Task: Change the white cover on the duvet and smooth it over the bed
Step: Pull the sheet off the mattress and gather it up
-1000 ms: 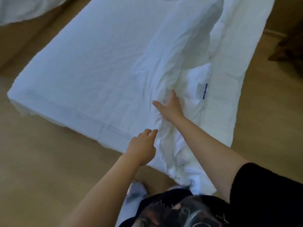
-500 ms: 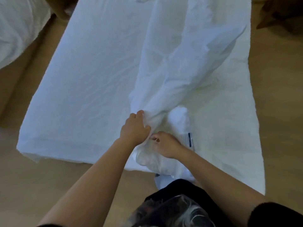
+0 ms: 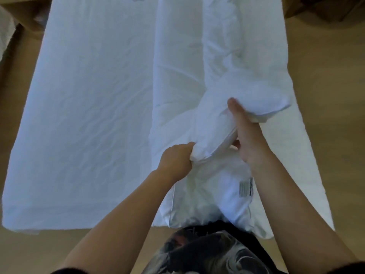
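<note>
The white duvet (image 3: 233,56) lies bunched in a long roll down the right half of the bed (image 3: 88,115), which is covered in a white sheet. Its near end, with a striped care label (image 3: 245,187), hangs over the foot of the bed against my body. My left hand (image 3: 175,161) grips a folded edge of the white cover (image 3: 215,135) in a fist. My right hand (image 3: 246,133) holds the bunched fabric just to the right, thumb on top and fingers hidden underneath.
Wooden floor (image 3: 29,252) surrounds the bed on the left, right and near side. More white bedding (image 3: 5,30) shows at the far left edge. Dark furniture (image 3: 325,8) stands at the top right corner.
Both hands have lifted and moved up the bed. My left hand now clenches the cover's edge, and my right hand has gone from lying near the label to grasping a raised bunch.
</note>
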### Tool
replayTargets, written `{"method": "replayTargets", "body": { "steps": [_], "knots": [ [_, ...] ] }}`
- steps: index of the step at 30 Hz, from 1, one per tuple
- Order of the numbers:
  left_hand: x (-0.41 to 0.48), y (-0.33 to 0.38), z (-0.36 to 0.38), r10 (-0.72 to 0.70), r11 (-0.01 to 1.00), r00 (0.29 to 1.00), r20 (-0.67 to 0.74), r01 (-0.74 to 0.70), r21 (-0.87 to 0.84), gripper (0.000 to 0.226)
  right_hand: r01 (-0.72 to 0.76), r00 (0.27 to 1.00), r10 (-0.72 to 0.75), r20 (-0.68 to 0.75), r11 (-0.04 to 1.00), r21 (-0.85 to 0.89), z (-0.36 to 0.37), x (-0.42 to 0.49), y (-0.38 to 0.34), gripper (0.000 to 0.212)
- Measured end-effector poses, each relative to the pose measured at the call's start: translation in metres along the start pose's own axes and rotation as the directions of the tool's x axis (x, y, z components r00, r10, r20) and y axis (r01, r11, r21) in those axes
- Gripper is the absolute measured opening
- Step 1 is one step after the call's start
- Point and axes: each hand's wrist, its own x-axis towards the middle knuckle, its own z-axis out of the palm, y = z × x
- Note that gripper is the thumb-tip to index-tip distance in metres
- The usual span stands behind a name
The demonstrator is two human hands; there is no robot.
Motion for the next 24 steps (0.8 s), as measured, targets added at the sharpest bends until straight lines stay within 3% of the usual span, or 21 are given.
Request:
{"method": "replayTargets", "body": {
  "steps": [2,4,5,6,7,8,9,10,11,12,13,15,16,17,18,19,20,22,24],
  "knots": [
    [-0.009,-0.011,0.000,0.039,0.998,0.988,0.148,-0.045,0.035,0.035,0.038,0.999,-0.036,-0.038,0.998,0.055,0.015,0.007,0.005,0.073],
    [-0.020,-0.024,-0.006,0.071,0.997,0.941,0.331,-0.074,-0.002,0.030,0.141,0.977,-0.156,-0.147,0.984,-0.105,0.036,0.005,0.017,0.054],
    [-0.025,-0.036,-0.012,0.073,0.991,0.914,0.399,-0.021,-0.132,0.023,0.183,0.963,-0.224,-0.148,0.951,-0.249,0.047,0.002,0.023,0.035],
    [-0.029,-0.049,-0.022,0.054,0.931,0.889,0.454,0.119,-0.345,0.015,0.207,0.961,-0.257,-0.100,0.911,-0.356,0.059,-0.003,0.031,0.021],
    [-0.032,-0.062,-0.037,0.030,0.753,0.874,0.484,0.299,-0.586,0.013,0.219,0.966,-0.256,-0.033,0.881,-0.418,0.071,-0.009,0.036,0.020],
    [-0.032,-0.077,-0.051,-0.017,0.484,0.875,0.483,0.430,-0.762,0.017,0.224,0.973,-0.229,0.041,0.871,-0.437,0.083,-0.019,0.041,0.025],
    [-0.030,-0.095,-0.061,-0.081,0.233,0.883,0.462,0.468,-0.853,0.019,0.214,0.977,-0.182,0.114,0.869,-0.447,0.096,-0.031,0.048,0.025],
    [-0.026,-0.111,-0.070,-0.126,0.097,0.886,0.446,0.459,-0.883,0.024,0.206,0.973,-0.129,0.191,0.859,-0.468,0.109,-0.045,0.058,0.021],
    [-0.022,-0.122,-0.080,-0.132,0.075,0.887,0.443,0.454,-0.888,0.040,0.211,0.959,-0.075,0.274,0.833,-0.512,0.124,-0.060,0.073,0.018],
    [-0.019,-0.129,-0.088,-0.104,0.167,0.878,0.467,0.478,-0.862,0.060,0.228,0.939,-0.022,0.343,0.787,-0.573,0.137,-0.077,0.088,0.019],
    [-0.019,-0.131,-0.093,-0.076,0.338,0.867,0.492,0.487,-0.805,0.072,0.236,0.924,0.026,0.382,0.747,-0.622,0.148,-0.093,0.103,0.022],
    [-0.027,-0.134,-0.089,-0.058,0.677,0.866,0.497,0.400,-0.618,0.065,0.222,0.886,0.122,0.448,0.736,-0.639,0.156,-0.118,0.122,0.026],
    [-0.032,-0.138,-0.081,-0.056,0.782,0.904,0.425,0.304,-0.545,0.055,0.189,0.840,0.188,0.510,0.779,-0.598,0.152,-0.127,0.125,0.031],
    [-0.038,-0.147,-0.073,-0.035,0.802,0.932,0.362,0.242,-0.546,0.049,0.095,0.796,0.242,0.554,0.855,-0.510,0.149,-0.135,0.123,0.037],
    [-0.046,-0.156,-0.068,-0.007,0.774,0.949,0.317,0.206,-0.598,0.046,-0.057,0.816,0.262,0.516,0.924,-0.378,0.146,-0.140,0.119,0.043],
    [-0.058,-0.165,-0.065,0.018,0.746,0.968,0.251,0.155,-0.648,0.045,-0.177,0.882,0.252,0.399,0.961,-0.214,0.147,-0.141,0.115,0.049],
    [-0.071,-0.174,-0.067,0.037,0.747,0.982,0.185,0.096,-0.658,0.043,-0.206,0.952,0.217,0.218,0.976,-0.069,0.150,-0.137,0.111,0.055],
    [-0.095,-0.194,-0.073,0.112,0.806,0.991,0.077,-0.046,-0.589,0.030,-0.135,0.987,0.131,-0.089,0.990,-0.034,0.180,-0.118,0.103,0.070],
    [-0.115,-0.226,-0.091,0.162,0.867,0.987,-0.003,-0.144,-0.477,0.018,-0.041,0.999,0.040,-0.014,0.994,-0.101,0.245,-0.097,0.091,0.080]
  ]
}}
